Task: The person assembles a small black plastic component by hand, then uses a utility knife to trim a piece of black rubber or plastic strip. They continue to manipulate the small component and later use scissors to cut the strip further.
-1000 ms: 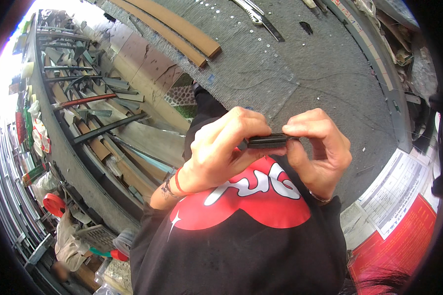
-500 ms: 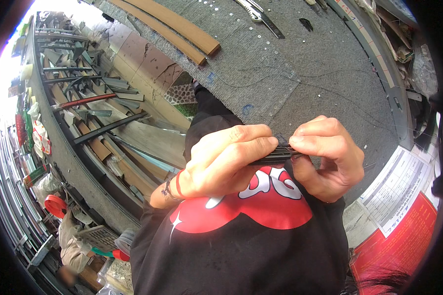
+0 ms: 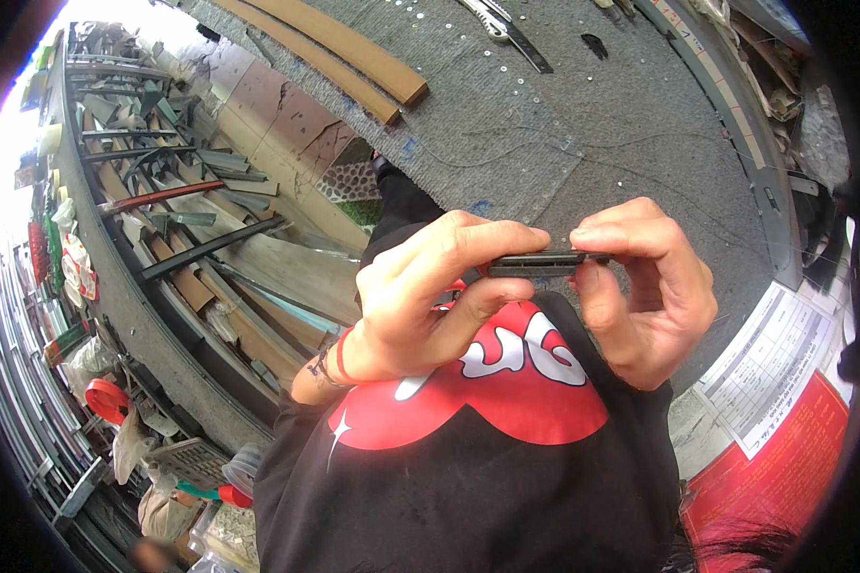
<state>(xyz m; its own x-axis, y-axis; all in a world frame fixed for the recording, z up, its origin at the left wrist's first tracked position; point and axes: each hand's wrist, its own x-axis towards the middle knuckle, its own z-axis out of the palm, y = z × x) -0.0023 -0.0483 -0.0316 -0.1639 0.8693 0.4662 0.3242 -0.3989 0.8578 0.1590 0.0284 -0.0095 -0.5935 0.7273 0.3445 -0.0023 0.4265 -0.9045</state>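
Observation:
A small black slotted bar (image 3: 533, 266) is held level in front of my chest, between my two hands. My left hand (image 3: 420, 296) has its bent fingers closed on the left end, thumb below and index finger above. At the right end, my right hand (image 3: 652, 291) pinches the bar between thumb and fingertips. Parts of both ends are covered by the fingers. Beyond the hands lies a grey carpeted surface (image 3: 659, 210), with a white-handled cutter knife (image 3: 505, 31) at its far side.
Two long brown strips (image 3: 354, 53) lie at the far left of the carpet. Racks of profile offcuts (image 3: 177, 191) fill the left side. A red tape roll (image 3: 108, 401) is at lower left. Printed sheets (image 3: 760, 353) and a red sheet (image 3: 774, 468) lie at right.
Both hands have raised the black bar slightly away from my chest. My left fingers have shifted and opened somewhat, so more of the bar's long side shows.

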